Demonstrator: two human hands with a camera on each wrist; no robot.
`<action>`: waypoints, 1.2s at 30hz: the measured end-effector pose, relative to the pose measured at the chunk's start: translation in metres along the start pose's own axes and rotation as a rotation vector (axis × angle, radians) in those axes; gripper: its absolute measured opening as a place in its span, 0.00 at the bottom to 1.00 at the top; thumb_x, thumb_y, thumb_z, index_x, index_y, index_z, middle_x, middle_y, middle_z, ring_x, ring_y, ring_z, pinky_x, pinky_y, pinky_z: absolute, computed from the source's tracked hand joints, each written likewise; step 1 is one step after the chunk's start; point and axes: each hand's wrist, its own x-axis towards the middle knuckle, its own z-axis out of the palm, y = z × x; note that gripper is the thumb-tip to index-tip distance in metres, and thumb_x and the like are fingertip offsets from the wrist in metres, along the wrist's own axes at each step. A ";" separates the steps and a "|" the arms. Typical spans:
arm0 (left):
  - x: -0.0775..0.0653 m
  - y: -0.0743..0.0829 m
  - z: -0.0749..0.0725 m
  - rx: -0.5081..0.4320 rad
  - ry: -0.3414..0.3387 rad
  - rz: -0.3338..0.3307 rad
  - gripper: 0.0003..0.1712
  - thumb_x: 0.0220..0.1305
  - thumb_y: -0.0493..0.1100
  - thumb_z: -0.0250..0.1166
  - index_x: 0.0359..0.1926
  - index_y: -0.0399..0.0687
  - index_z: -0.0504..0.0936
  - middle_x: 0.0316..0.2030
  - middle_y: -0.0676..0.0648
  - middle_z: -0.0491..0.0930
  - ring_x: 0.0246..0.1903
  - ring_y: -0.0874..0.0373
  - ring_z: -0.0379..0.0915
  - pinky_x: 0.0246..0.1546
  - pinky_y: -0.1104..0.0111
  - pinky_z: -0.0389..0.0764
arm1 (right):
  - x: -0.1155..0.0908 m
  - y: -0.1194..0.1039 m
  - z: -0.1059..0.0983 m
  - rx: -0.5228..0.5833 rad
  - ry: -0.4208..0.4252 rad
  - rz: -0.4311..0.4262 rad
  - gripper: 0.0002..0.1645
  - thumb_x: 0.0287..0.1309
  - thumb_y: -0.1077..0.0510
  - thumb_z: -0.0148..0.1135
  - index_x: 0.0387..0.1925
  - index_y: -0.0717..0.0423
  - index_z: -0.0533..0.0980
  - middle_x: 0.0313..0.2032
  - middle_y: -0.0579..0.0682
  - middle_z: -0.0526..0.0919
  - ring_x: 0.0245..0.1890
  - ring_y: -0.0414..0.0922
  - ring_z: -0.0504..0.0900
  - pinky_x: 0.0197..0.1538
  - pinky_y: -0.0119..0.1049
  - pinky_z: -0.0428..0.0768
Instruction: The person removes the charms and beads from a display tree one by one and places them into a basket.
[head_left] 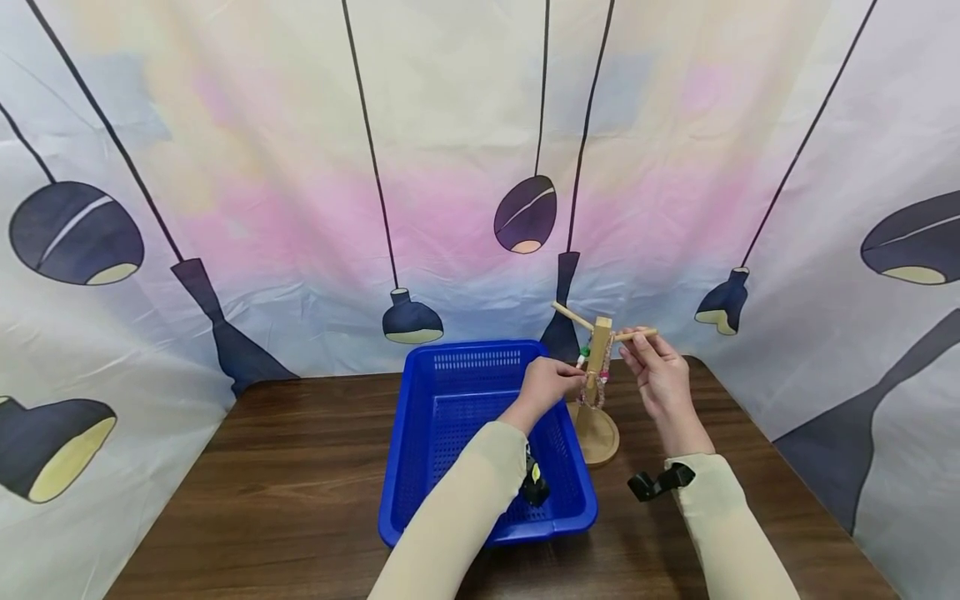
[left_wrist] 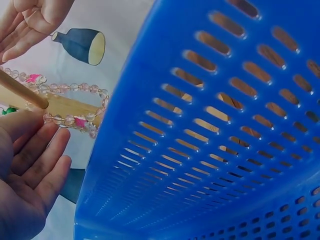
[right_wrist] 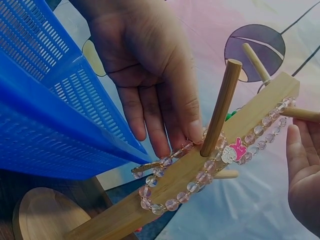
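A wooden jewelry stand with pegs and a round base stands upright beside the basket. My left hand is at a lower peg; in the right wrist view its thumb and finger pinch a clear-pink beaded bracelet that loops around the post. Another beaded bracelet, with a pink-and-white character charm, hangs from an upper peg. My right hand holds that upper peg between thumb and fingers. Something green shows behind the post, mostly hidden.
A blue perforated basket stands left of the stand, under my left forearm. Both sit on a dark wooden table. Behind hangs a cloth backdrop printed with lamps. Wrist cameras are strapped to both arms.
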 end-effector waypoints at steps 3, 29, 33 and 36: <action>0.001 -0.002 0.000 0.009 -0.006 0.002 0.10 0.68 0.43 0.69 0.45 0.44 0.92 0.46 0.43 0.90 0.40 0.54 0.85 0.28 0.76 0.72 | -0.002 0.001 0.001 0.006 -0.036 -0.030 0.04 0.64 0.56 0.69 0.38 0.46 0.87 0.38 0.39 0.92 0.42 0.31 0.89 0.49 0.22 0.84; -0.001 -0.001 -0.010 -0.185 -0.125 -0.059 0.13 0.70 0.43 0.67 0.49 0.42 0.91 0.46 0.39 0.90 0.48 0.44 0.87 0.44 0.65 0.87 | 0.002 0.001 0.004 -0.002 0.091 0.047 0.15 0.71 0.63 0.58 0.35 0.45 0.87 0.35 0.40 0.92 0.38 0.33 0.90 0.46 0.23 0.85; 0.000 -0.001 -0.009 -0.189 -0.130 -0.071 0.12 0.69 0.43 0.68 0.48 0.42 0.91 0.45 0.40 0.90 0.45 0.48 0.88 0.46 0.63 0.87 | 0.001 0.002 0.004 -0.008 0.098 0.035 0.14 0.71 0.63 0.58 0.35 0.45 0.87 0.34 0.40 0.92 0.38 0.33 0.90 0.46 0.23 0.85; 0.001 -0.001 -0.009 -0.191 -0.133 -0.073 0.12 0.69 0.43 0.68 0.48 0.42 0.91 0.45 0.40 0.90 0.44 0.49 0.88 0.46 0.63 0.88 | 0.001 0.002 0.004 -0.034 0.101 0.013 0.14 0.71 0.62 0.59 0.34 0.44 0.87 0.35 0.39 0.92 0.38 0.32 0.90 0.46 0.23 0.85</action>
